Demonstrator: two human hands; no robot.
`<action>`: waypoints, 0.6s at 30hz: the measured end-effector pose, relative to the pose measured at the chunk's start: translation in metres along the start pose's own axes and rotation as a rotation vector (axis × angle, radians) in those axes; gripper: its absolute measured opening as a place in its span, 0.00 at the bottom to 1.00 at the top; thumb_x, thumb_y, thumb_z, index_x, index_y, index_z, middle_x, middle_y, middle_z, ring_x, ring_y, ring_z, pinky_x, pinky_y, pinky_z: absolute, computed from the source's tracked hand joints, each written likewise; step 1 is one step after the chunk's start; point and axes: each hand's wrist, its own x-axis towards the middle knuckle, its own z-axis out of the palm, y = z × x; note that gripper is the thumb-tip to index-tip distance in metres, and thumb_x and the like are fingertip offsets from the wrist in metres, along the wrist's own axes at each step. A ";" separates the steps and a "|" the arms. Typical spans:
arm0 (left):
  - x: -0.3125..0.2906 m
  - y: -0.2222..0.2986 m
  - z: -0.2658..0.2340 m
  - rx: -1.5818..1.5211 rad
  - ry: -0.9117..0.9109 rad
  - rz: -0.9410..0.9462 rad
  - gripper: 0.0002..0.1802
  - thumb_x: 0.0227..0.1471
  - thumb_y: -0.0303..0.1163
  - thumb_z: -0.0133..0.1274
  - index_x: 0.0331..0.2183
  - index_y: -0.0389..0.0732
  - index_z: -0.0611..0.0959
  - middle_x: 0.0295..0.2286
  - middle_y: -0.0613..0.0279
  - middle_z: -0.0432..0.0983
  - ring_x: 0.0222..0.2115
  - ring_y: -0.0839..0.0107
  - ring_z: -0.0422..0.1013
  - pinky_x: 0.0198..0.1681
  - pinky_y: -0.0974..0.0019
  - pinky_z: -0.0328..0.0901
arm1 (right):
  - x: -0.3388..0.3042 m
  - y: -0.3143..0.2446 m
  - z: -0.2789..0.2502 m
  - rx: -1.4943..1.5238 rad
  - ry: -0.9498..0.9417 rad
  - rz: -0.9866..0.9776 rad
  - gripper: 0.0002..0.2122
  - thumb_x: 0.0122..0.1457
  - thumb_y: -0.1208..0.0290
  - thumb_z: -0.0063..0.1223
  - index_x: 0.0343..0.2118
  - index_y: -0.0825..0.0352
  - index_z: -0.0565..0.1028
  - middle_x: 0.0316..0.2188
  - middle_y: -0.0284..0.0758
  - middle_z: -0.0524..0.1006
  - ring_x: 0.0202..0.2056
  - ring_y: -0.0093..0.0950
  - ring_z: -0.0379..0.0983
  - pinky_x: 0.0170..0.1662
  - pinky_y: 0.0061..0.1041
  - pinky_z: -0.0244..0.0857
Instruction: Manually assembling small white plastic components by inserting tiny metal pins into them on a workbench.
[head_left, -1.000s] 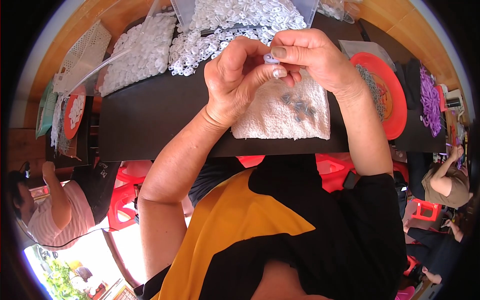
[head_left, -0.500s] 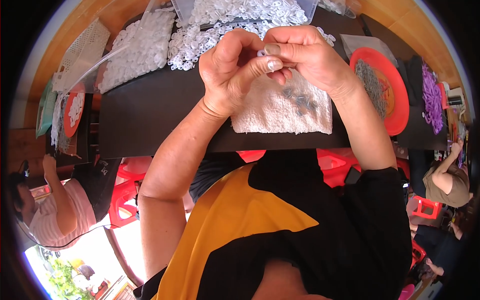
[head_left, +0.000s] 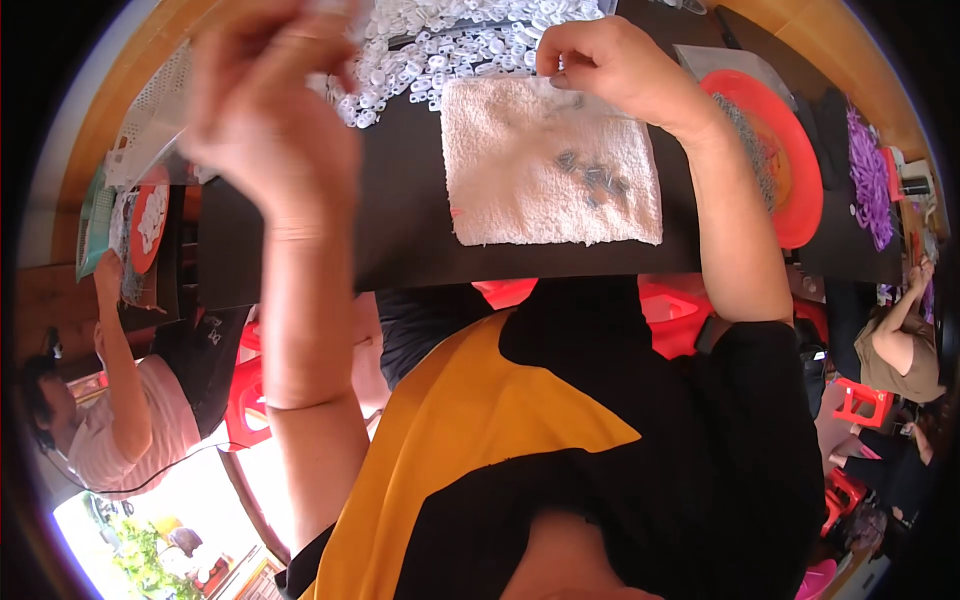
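Note:
Smeared by motion, my left hand [head_left: 270,115] is raised over the pile of clear-white plastic pieces at the far left; whether its fingers hold anything cannot be told. My right hand [head_left: 625,80] is at the far edge of a cream towel [head_left: 520,205], its fingers curled and thumb drawn in. What it pinches, if anything, is hidden. Several small grey metal-looking pieces [head_left: 605,182] lie on the towel. Beyond the towel, many small white plastic parts with holes [head_left: 430,60] are heaped on the dark table [head_left: 400,220].
On the right stands a red plate [head_left: 795,215] with a heap of thin grey pieces [head_left: 735,120]. Purple strips [head_left: 868,185] lie farther right. A white perforated basket [head_left: 150,100] and a green tray [head_left: 97,225] are at the left. Other people sit at both sides, near red stools [head_left: 860,402].
My hands, together over the towel before, have parted. The left swung up and left over the plastic pieces; the right dropped back to the towel's far edge. More of the towel shows.

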 end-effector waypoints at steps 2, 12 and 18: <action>0.032 0.018 -0.011 0.352 0.114 0.014 0.06 0.44 0.16 0.59 0.28 0.26 0.80 0.21 0.52 0.77 0.15 0.73 0.68 0.18 0.75 0.61 | -0.005 -0.006 0.004 -0.257 0.060 0.006 0.05 0.49 0.77 0.51 0.30 0.63 0.77 0.20 0.31 0.73 0.25 0.26 0.71 0.30 0.26 0.63; 0.050 0.011 -0.071 1.151 0.060 0.374 0.06 0.42 0.24 0.62 0.28 0.39 0.86 0.24 0.67 0.80 0.24 0.79 0.74 0.29 0.74 0.68 | 0.010 0.005 0.047 -0.256 0.064 -0.260 0.05 0.46 0.77 0.51 0.26 0.62 0.78 0.29 0.33 0.78 0.34 0.35 0.75 0.36 0.34 0.67; -0.044 -0.021 0.005 0.525 -0.581 -0.332 0.04 0.45 0.20 0.58 0.28 0.34 0.80 0.23 0.64 0.74 0.24 0.78 0.70 0.28 0.74 0.65 | 0.002 0.010 0.030 -0.276 0.088 -0.182 0.04 0.47 0.76 0.52 0.27 0.65 0.76 0.28 0.35 0.77 0.32 0.37 0.74 0.35 0.33 0.67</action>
